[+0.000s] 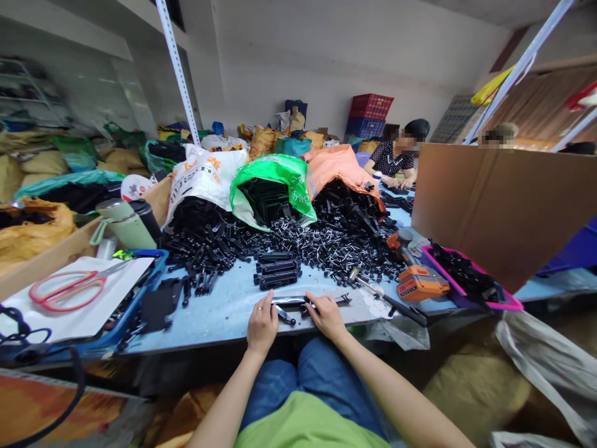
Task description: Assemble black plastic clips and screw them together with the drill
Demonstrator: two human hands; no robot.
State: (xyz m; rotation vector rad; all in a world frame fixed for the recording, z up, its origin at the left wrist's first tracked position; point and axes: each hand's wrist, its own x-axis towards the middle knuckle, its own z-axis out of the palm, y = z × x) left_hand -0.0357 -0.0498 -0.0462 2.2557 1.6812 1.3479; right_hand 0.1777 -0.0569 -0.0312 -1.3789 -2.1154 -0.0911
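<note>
Near the front edge of the blue table (205, 317), my left hand (263, 323) and my right hand (326, 316) hold the two ends of a black plastic part (290, 300). The fingers of both hands are closed on it. A small black piece (285, 316) lies just right of my left fingers. Beyond my hands is a stack of black parts (278, 271). Small screws (321, 246) are heaped behind it, below a white sack (205, 174), a green sack (275, 171) and an orange sack (340, 167) spilling black parts.
An orange power drill (422, 283), a hammer (382, 295) and a pink-rimmed tray (510, 303) are at the right, before a cardboard sheet (494, 205). Red scissors (69, 291) lie on paper over a blue tray (161, 258) at left. A person (394, 158) works across the table.
</note>
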